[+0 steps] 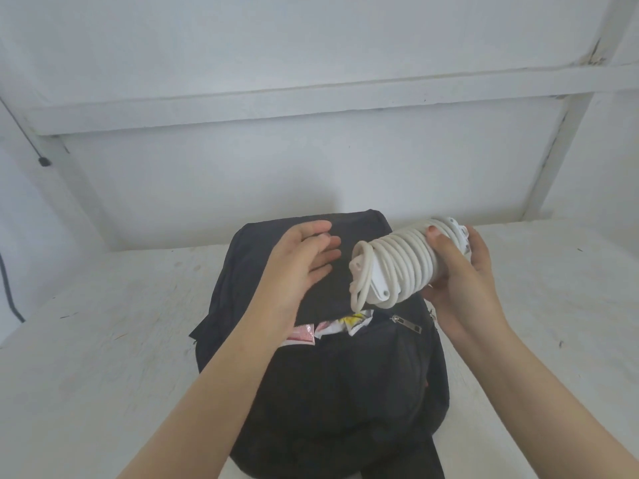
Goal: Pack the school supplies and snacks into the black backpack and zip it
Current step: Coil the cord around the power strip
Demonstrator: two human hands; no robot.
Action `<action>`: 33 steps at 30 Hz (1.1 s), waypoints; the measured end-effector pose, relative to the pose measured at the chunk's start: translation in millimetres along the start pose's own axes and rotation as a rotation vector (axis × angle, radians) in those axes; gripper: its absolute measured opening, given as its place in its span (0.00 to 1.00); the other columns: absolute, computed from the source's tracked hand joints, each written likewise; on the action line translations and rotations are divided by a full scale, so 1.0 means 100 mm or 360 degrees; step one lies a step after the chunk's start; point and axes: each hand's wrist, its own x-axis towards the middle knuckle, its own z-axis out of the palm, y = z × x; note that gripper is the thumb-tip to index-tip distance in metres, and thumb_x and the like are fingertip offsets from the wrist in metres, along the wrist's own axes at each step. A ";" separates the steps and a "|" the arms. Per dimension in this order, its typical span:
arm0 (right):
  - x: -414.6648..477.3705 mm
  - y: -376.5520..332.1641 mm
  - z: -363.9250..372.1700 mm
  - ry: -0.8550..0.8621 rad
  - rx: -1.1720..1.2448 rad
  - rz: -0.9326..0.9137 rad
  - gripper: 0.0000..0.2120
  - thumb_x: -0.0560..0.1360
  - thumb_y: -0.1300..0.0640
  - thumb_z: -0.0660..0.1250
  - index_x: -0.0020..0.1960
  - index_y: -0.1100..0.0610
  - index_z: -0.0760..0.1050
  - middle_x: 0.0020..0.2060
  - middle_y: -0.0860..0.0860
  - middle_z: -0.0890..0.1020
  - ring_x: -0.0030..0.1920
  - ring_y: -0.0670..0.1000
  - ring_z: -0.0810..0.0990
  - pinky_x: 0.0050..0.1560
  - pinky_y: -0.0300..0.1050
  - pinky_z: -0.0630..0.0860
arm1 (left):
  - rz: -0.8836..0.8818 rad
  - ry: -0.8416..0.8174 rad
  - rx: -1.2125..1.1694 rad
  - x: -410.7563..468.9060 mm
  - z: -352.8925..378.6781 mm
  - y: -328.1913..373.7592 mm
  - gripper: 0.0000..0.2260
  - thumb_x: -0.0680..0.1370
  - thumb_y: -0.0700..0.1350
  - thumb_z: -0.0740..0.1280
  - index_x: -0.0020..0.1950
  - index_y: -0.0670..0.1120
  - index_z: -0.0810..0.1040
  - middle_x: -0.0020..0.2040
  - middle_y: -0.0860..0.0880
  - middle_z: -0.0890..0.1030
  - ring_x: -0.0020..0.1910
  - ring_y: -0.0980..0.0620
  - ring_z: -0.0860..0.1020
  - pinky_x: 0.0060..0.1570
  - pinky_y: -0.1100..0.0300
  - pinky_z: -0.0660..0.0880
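I observe my right hand clamped round the cord-wrapped power strip above the open black backpack, left hand spread empty; rigid, moderately heavy, best gripped mid-coil.

White tabletop up front, scuffed and speckled | plain white wall behind, crossed by a horizontal ledge | slanting white post far right, flaking paint above it | thin black wire down the left wall, ending in a small black clip | thicker black cable hugging the left edge
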 end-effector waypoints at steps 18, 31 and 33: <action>-0.87 0.33 -0.24 0.0679 -0.0045 -0.0159 0.31 0.73 0.53 0.71 0.70 0.41 0.60 0.62 0.50 0.73 0.55 0.53 0.79 0.45 0.47 0.80 | 0.0790 -0.0844 0.2207 -0.51 -1.06 -0.71 0.50 0.57 0.81 0.55 0.70 0.69 0.32 0.71 0.62 0.28 0.68 0.61 0.25 0.65 0.60 0.24; -1.55 0.49 -0.04 0.1056 0.0082 -0.0285 0.31 0.71 0.52 0.73 0.68 0.40 0.60 0.61 0.49 0.72 0.55 0.52 0.79 0.45 0.47 0.81 | 0.1247 -0.0940 0.2106 -0.40 -1.21 -1.05 0.21 0.74 0.67 0.52 0.67 0.68 0.65 0.77 0.43 0.52 0.75 0.43 0.49 0.70 0.43 0.47; -1.67 0.53 0.00 0.1079 0.0097 -0.0300 0.32 0.71 0.53 0.72 0.68 0.40 0.60 0.59 0.48 0.72 0.54 0.51 0.79 0.45 0.47 0.81 | 0.1305 -0.0940 0.1980 -0.36 -1.22 -1.08 0.19 0.77 0.65 0.50 0.65 0.66 0.69 0.76 0.44 0.56 0.74 0.43 0.52 0.69 0.44 0.48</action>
